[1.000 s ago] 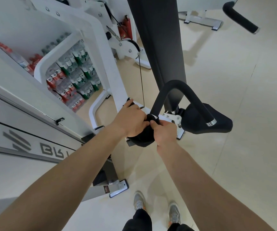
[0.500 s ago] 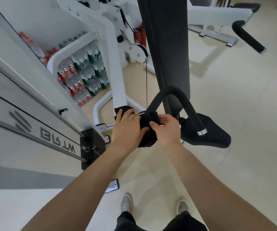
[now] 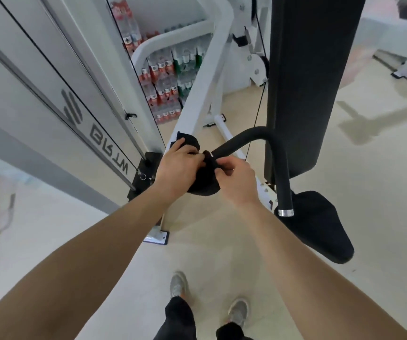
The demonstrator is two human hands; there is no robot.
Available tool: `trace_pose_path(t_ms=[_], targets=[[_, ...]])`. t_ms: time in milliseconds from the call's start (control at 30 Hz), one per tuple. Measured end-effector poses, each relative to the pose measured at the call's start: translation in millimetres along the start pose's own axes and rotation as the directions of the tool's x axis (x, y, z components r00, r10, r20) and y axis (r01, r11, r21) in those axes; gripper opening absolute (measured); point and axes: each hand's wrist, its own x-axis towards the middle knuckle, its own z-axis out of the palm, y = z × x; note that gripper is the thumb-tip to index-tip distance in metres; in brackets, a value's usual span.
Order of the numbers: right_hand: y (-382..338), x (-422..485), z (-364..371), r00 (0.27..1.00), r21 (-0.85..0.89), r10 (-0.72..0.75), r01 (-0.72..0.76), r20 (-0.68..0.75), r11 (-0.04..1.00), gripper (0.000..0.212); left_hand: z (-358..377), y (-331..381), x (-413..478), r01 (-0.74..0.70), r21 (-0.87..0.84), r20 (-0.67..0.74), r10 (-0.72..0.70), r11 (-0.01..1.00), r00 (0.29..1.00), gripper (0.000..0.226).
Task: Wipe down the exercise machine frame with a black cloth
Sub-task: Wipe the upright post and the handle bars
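Note:
A black cloth (image 3: 203, 184) is bunched between both my hands, just in front of the white slanted frame bar (image 3: 198, 94) of the exercise machine. My left hand (image 3: 178, 168) grips the cloth's left side, with a part of the cloth sticking out above the fingers against the bar. My right hand (image 3: 235, 179) pinches the cloth's right side, close to the lower end of the black curved padded handle (image 3: 254, 134). The cloth's middle is partly hidden by my fingers.
A tall black back pad (image 3: 307, 77) and a black seat (image 3: 320, 224) stand at the right. The white weight-stack housing (image 3: 38, 106) with cables fills the left. Packs of bottled water (image 3: 165, 79) lie behind the frame. My shoes (image 3: 179, 283) stand on a beige floor.
The view has swung left and risen, and both hands with the cloth have shifted up along the white frame bar, now next to the handle's lower end.

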Motion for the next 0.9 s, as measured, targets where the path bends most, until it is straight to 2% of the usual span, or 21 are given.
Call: trace_pose_path(t_ms=[67, 133, 233, 333, 400, 467, 633, 733, 833, 900], targets=[[-1.7, 3.2, -2.1, 1.0, -0.004, -0.017, 0.017, -0.017, 1.0, 0.019, 1.3, 2.1, -4.4, 0.015, -0.034, -0.079, -0.018, 0.999, 0.997, 0.016], [-1.8, 5.6, -3.1, 0.999, 0.004, -0.029, 0.029, -0.031, 1.0, 0.016, 1.2, 0.8, -6.5, -0.011, -0.021, -0.094, 0.009, 1.0, 0.995, 0.019], [4.7, 7.6, -0.8, 0.999, -0.082, -0.014, 0.011, -0.036, 0.997, 0.012, -4.5, -2.1, -8.0, -0.035, -0.064, 0.006, 0.035, 0.997, 0.999, 0.033], [16.8, 7.5, 4.3, 0.997, -0.174, 0.067, -0.072, -0.034, 0.982, 0.011, -8.8, -2.7, -9.4, -0.032, -0.108, 0.071, 0.04, 0.994, 0.997, 0.052], [21.2, 7.1, 7.3, 0.983, -0.044, 0.184, -0.184, -0.002, 0.982, 0.016, -6.6, -3.7, -9.0, -0.034, -0.073, 0.086, 0.04, 0.997, 0.995, 0.06], [18.9, 7.6, 9.6, 0.961, 0.151, 0.276, -0.278, 0.03, 0.949, 0.02, -2.7, -3.9, -6.8, -0.033, -0.013, 0.075, 0.034, 0.999, 0.997, 0.055], [16.8, 14.0, 6.7, 0.956, 0.296, 0.295, -0.282, 0.001, 0.913, 0.01, 7.7, 0.2, -3.1, -0.046, 0.036, -0.094, 0.049, 0.998, 0.994, 0.032], [18.5, 15.0, -0.3, 0.957, 0.256, 0.288, -0.286, 0.032, 0.923, 0.012, 15.7, 4.5, -11.8, -0.035, 0.087, -0.225, 0.054, 0.996, 0.973, 0.029], [13.8, 15.0, -3.9, 0.953, 0.214, 0.287, -0.301, 0.094, 0.929, 0.014, 19.4, 8.0, -31.1, -0.041, 0.173, -0.202, 0.076, 0.984, 0.976, 0.045], [10.0, 15.2, -5.2, 0.955, 0.173, 0.272, -0.29, 0.12, 0.941, 0.012, 16.5, 4.0, -44.1, -0.07, 0.222, -0.187, 0.113, 0.973, 0.976, 0.046]])
